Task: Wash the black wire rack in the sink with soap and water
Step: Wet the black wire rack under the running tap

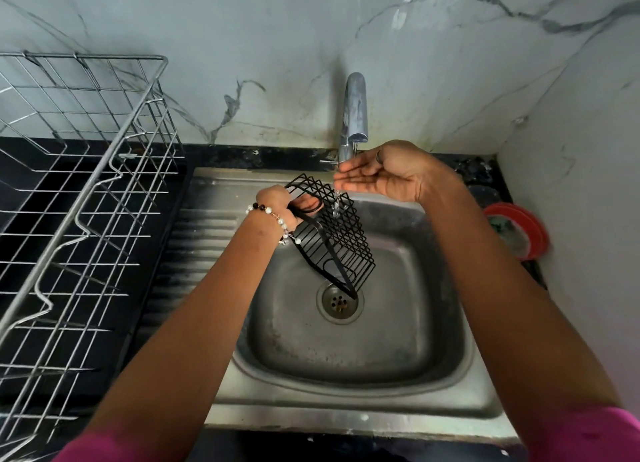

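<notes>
**Rack Held Under Running Tap**

Marble-patterned wall panels back a steel sink (349, 401) set in a dark tabletop. Left hand (277, 203) grips the black wire rack (341, 245) at its upper end, fingers curled round the wire; the rack hangs tilted over the drain (339, 300). Right hand (381, 174) is cupped, fingers straight, under the tap (355, 111), holding nothing. A wire dish rack (79, 198) stands at left.

No readable text, labels, brands or nos. anywhere in view.
</notes>
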